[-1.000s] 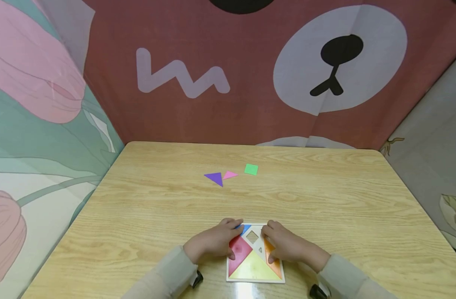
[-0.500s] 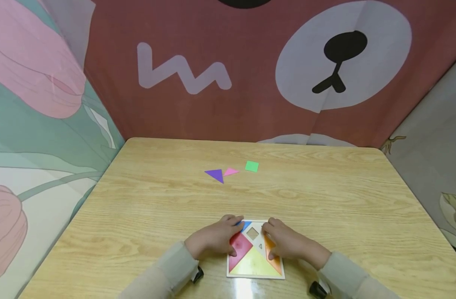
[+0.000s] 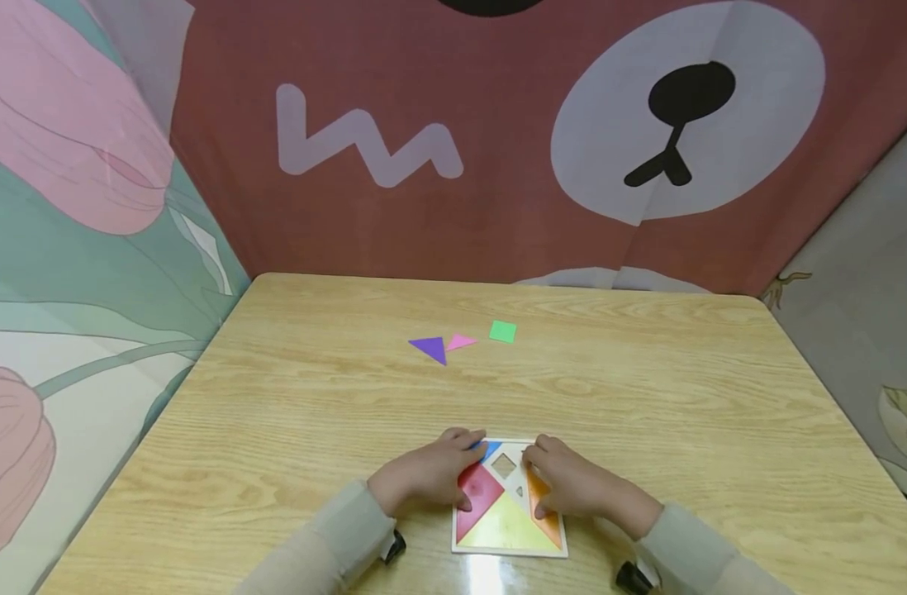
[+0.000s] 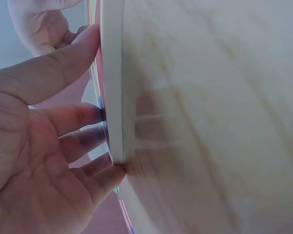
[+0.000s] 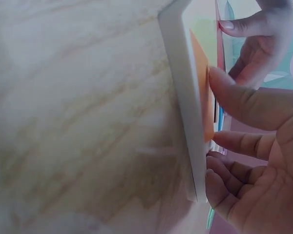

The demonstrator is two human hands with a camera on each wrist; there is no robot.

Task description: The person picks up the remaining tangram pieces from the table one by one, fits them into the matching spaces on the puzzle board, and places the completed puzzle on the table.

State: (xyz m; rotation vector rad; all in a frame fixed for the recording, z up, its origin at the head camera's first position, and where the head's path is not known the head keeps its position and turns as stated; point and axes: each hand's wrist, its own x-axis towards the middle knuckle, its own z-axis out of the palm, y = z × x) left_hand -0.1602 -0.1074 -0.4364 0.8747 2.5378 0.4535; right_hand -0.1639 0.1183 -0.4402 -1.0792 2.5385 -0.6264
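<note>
A white tangram board [image 3: 510,553] lies near the table's front edge. In it sit a yellow triangle [image 3: 507,529], a red triangle [image 3: 483,492], a blue piece [image 3: 492,449] and an orange piece [image 3: 550,529]. Towards its top right are a square opening and a small triangular one. My left hand [image 3: 427,473] rests on the board's left side, thumb on the red triangle and fingertips by the blue piece. On the other side, my right hand [image 3: 572,479] touches the orange piece [image 5: 201,83] with its thumb, its fingertips higher along the board.
Farther back on the wooden table [image 3: 312,397] lie a purple triangle [image 3: 433,349], a small pink triangle [image 3: 461,341] and a green square [image 3: 502,331]. A red printed curtain [image 3: 394,231] stands behind the table's far edge.
The head view shifts slightly, moving the whole scene a little up and then slightly right. Both hands keep their places on the board, and the loose pieces stay put.
</note>
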